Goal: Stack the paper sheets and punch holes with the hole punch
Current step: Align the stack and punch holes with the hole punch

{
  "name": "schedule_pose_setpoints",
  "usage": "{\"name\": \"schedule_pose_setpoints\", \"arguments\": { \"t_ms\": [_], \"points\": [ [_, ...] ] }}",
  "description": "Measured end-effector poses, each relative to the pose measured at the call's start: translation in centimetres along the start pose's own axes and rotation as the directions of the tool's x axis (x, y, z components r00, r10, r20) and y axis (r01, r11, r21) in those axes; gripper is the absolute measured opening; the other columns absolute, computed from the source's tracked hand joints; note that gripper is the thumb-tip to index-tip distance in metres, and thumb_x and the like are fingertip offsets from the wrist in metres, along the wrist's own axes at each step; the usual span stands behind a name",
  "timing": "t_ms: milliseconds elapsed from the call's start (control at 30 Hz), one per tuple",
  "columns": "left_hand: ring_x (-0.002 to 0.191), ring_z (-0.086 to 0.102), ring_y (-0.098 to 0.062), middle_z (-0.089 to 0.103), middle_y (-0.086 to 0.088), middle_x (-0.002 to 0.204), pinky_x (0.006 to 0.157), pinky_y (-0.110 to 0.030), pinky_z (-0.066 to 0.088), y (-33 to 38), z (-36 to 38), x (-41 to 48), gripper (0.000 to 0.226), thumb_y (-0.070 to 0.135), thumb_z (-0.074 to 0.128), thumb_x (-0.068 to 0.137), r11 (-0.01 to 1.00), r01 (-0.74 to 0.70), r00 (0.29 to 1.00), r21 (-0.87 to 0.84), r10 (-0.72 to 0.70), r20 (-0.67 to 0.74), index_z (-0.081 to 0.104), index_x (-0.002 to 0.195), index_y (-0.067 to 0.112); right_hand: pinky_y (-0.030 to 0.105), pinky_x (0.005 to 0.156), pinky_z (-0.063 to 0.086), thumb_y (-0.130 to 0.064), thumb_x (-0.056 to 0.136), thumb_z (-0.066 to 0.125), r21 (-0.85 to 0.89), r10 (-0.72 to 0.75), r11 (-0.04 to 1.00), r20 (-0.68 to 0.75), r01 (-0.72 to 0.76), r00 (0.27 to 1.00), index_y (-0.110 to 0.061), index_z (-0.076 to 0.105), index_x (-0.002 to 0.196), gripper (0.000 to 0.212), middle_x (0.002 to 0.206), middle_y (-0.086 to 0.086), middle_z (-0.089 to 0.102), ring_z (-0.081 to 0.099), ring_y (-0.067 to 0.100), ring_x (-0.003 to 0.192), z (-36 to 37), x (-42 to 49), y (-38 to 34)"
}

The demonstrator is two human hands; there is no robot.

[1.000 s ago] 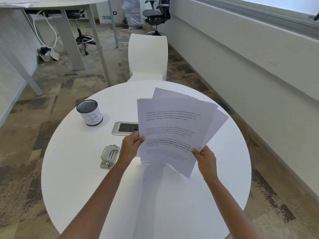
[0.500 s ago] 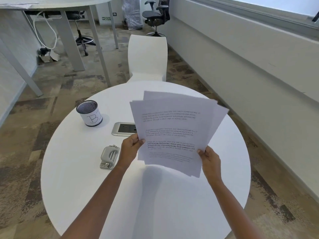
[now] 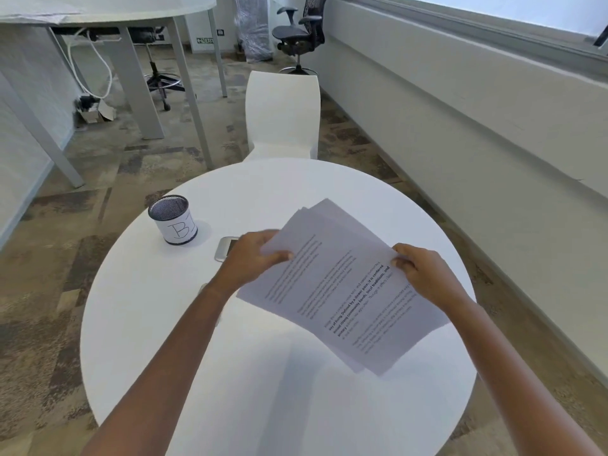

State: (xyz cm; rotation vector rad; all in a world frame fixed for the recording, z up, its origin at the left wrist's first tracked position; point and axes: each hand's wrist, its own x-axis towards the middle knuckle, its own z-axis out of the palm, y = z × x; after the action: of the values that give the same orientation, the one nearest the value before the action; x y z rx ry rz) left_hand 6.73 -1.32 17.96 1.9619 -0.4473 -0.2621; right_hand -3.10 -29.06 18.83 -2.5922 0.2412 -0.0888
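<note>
A loose stack of printed paper sheets [image 3: 342,291] hangs tilted above the round white table [image 3: 263,373], text running diagonally. My left hand [image 3: 253,258] grips the stack's left long edge, thumb on top. My right hand [image 3: 424,271] pinches the opposite edge on the right. The sheets are roughly aligned, with a few corners fanned out at the far end. The hole punch is hidden behind my left forearm; only a sliver shows near my wrist.
A mesh pen cup [image 3: 173,219] labelled "B" stands at the table's left back. A silver phone [image 3: 223,248] lies beside it, partly covered by my left hand. A white chair [image 3: 283,116] faces the table's far side. A wall ledge runs along the right.
The sheets have turned from upright to a flatter, diagonal lie. Both hands shifted from the bottom edge to the two long sides, and the fan has closed up.
</note>
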Motion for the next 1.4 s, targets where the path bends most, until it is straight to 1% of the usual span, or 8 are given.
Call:
{"name": "schedule_pose_setpoints", "arguments": {
  "t_ms": [133, 367, 500, 600, 867, 1033, 1300, 1400],
  "points": [
    [0.067, 0.063, -0.018, 0.069, -0.001, 0.075, 0.068, -0.037, 0.05, -0.9, 0.8, 0.0, 0.006, 0.017, 0.073, 0.076, 0.994, 0.033, 0.998, -0.102, -0.039, -0.056, 0.068, 0.075, 0.019, 0.028, 0.058, 0.038, -0.016, 0.093, 0.046, 0.008, -0.034, 0.999, 0.065, 0.033, 0.997, -0.031, 0.048, 0.072, 0.026, 0.075, -0.003, 0.059, 0.054, 0.019, 0.07, -0.5, 0.1, -0.2],
    [0.054, 0.067, 0.001, 0.074, 0.018, 0.062, 0.05, -0.013, 0.053, -4.2, -0.1, -1.3, 0.017, 0.005, 0.067, 0.08, 0.931, 0.128, 0.972, -0.342, -0.187, -0.145, 0.07, 0.08, 0.022, 0.029, 0.065, 0.047, -0.03, 0.082, 0.066, 0.29, 0.12, 0.948, 0.061, -0.132, 0.991, -0.028, 0.066, 0.079, 0.003, 0.077, -0.001, 0.069, 0.062, 0.014, 0.075, -1.2, -0.3, 3.5],
    [0.061, 0.07, -0.003, 0.076, 0.013, 0.071, 0.052, -0.015, 0.054, -5.5, -0.6, -2.1, 0.018, 0.006, 0.067, 0.08, 0.879, 0.146, 0.96, -0.453, -0.237, -0.15, 0.071, 0.082, 0.024, 0.026, 0.072, 0.054, -0.019, 0.076, 0.068, 0.704, 0.206, 0.632, 0.252, -0.325, 0.946, -0.015, 0.065, 0.101, 0.025, 0.082, -0.004, 0.074, 0.068, 0.014, 0.076, -0.5, -1.2, 5.9],
    [0.067, 0.071, -0.007, 0.077, 0.011, 0.076, 0.059, -0.021, 0.056, -6.2, -0.4, -2.5, 0.015, 0.009, 0.065, 0.081, 0.848, 0.165, 0.951, -0.504, -0.273, -0.147, 0.07, 0.09, 0.02, 0.021, 0.071, 0.059, -0.016, 0.073, 0.063, 0.813, 0.161, 0.455, 0.326, -0.363, 0.931, -0.013, 0.064, 0.102, 0.029, 0.085, -0.005, 0.076, 0.071, 0.011, 0.077, 1.3, -2.3, 6.3],
    [0.089, 0.059, -0.028, 0.063, -0.015, 0.105, 0.087, -0.041, 0.05, -6.2, 1.2, -2.3, 0.025, -0.001, 0.061, 0.084, 0.857, 0.148, 0.894, -0.494, -0.329, -0.302, 0.061, 0.107, -0.009, 0.021, 0.07, 0.057, 0.003, 0.082, 0.062, 0.779, 0.316, 0.598, -0.016, -0.186, 0.949, -0.013, 0.068, 0.088, 0.018, 0.084, 0.002, 0.072, 0.07, 0.009, 0.071, 6.8, -3.1, 3.6],
    [0.063, 0.059, -0.01, 0.065, -0.008, 0.093, 0.043, -0.002, 0.044, -7.1, 2.3, -2.6, 0.02, 0.007, 0.065, 0.083, 0.914, 0.174, 0.868, -0.365, -0.318, -0.381, 0.066, 0.099, -0.006, 0.041, 0.081, 0.052, -0.002, 0.084, 0.061, 0.687, 0.336, 0.708, -0.124, -0.163, 0.934, -0.017, 0.067, 0.087, 0.016, 0.088, 0.003, 0.07, 0.064, 0.023, 0.081, 8.8, -3.2, 2.5],
    [0.08, 0.061, -0.024, 0.065, -0.011, 0.097, 0.053, -0.009, 0.052, -9.3, 3.9, -3.8, 0.023, 0.001, 0.063, 0.083, 0.866, 0.285, 0.879, -0.41, -0.407, -0.248, 0.063, 0.105, -0.007, 0.035, 0.067, 0.045, -0.004, 0.086, 0.058, 0.597, 0.373, 0.753, -0.045, -0.275, 0.927, 0.014, 0.062, 0.089, 0.019, 0.092, 0.033, 0.067, 0.06, 0.049, 0.088, 11.6, -3.9, 3.3],
    [0.068, 0.059, -0.02, 0.066, -0.006, 0.085, 0.049, -0.008, 0.048, -8.9, 4.0, -3.7, 0.016, 0.004, 0.064, 0.084, 0.874, 0.271, 0.871, -0.404, -0.401, -0.284, 0.065, 0.098, -0.004, 0.058, 0.078, 0.051, -0.007, 0.086, 0.059, 0.622, 0.385, 0.743, -0.092, -0.249, 0.918, 0.017, 0.058, 0.09, 0.024, 0.095, 0.038, 0.063, 0.056, 0.052, 0.091, 11.7, -4.0, 3.2]
  ]
}}
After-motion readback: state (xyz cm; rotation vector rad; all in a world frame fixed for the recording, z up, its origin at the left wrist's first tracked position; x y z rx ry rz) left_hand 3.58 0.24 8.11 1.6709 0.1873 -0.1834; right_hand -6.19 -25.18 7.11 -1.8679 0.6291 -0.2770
